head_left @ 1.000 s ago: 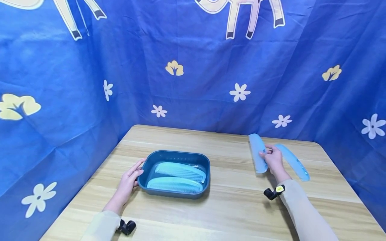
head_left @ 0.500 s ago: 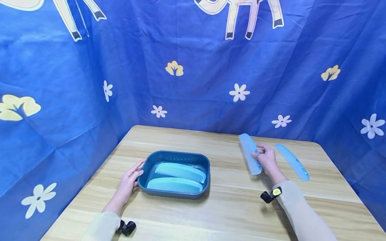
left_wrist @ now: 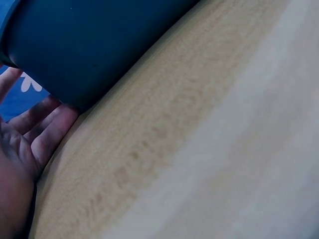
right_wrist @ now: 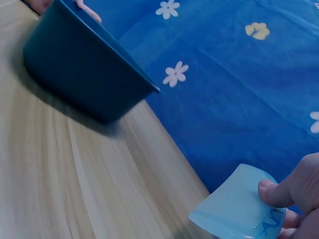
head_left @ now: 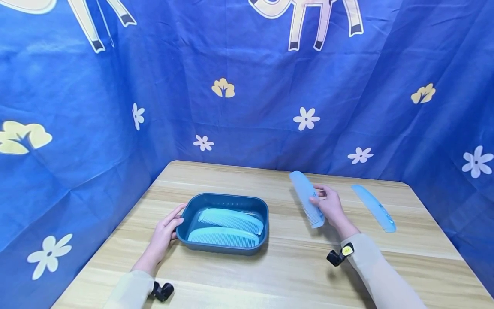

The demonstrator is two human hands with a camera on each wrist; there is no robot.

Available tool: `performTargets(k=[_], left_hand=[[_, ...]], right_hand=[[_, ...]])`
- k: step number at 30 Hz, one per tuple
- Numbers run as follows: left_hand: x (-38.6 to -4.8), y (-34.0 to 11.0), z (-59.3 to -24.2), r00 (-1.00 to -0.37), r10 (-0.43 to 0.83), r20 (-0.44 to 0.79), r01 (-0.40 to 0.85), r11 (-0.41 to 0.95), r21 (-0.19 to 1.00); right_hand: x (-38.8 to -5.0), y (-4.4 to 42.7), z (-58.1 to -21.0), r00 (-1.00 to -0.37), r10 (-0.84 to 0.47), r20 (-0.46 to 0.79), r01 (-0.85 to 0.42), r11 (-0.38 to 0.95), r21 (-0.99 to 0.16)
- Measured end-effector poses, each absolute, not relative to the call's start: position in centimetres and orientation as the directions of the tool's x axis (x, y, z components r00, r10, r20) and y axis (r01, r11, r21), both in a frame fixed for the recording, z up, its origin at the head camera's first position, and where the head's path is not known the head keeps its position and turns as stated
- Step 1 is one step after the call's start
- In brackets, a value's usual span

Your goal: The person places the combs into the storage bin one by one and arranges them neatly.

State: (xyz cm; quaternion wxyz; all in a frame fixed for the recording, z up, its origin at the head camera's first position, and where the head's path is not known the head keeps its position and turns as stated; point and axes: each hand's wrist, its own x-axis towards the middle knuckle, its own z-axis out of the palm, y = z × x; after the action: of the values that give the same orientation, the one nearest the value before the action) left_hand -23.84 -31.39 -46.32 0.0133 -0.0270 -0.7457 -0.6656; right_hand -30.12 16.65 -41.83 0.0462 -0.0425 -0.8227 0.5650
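Note:
My right hand (head_left: 329,205) pinches a light blue comb (head_left: 305,195) above the right half of the table. Its thumb lies on the comb's face in the right wrist view. At the left end of a dark blue plastic basin (head_left: 221,249), my left hand (head_left: 162,236) holds the rim, with the thumb at the edge and other fingers against the outer wall (left_wrist: 94,45). Inside the basin lie two combs, a rear comb (head_left: 230,219) and a front comb (head_left: 224,237), roughly side by side. Another blue comb (head_left: 373,208) rests on the table at the right.
The wooden table (head_left: 293,274) has rounded far corners. Blue cloth (head_left: 254,120) printed with flowers and animals hangs behind it and along both sides. A small black wrist camera (head_left: 339,255) sits at the right sleeve, another black camera (head_left: 163,292) at the left.
My right hand has carried its comb leftward, away from the comb on the table and closer to the basin. The left hand, the basin and the combs in it have stayed in place.

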Motion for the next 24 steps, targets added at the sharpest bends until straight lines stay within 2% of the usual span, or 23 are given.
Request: performTargets(k=[8,24], left_hand=[[-23.9,-31.4,-46.4,-0.998,0.02,0.055,0.057,0.109,0.992],[-23.8,-31.3,-46.4,-0.998,0.016,0.062,0.064,0.122,0.99]], right_hand=[[-29.9,14.8,-41.1,-0.993,0.089,0.072,-0.034,0.37,-0.929],[-29.5,11.5,-40.0,-0.987,0.018,0.159,-0.147,0.303,-0.942]])
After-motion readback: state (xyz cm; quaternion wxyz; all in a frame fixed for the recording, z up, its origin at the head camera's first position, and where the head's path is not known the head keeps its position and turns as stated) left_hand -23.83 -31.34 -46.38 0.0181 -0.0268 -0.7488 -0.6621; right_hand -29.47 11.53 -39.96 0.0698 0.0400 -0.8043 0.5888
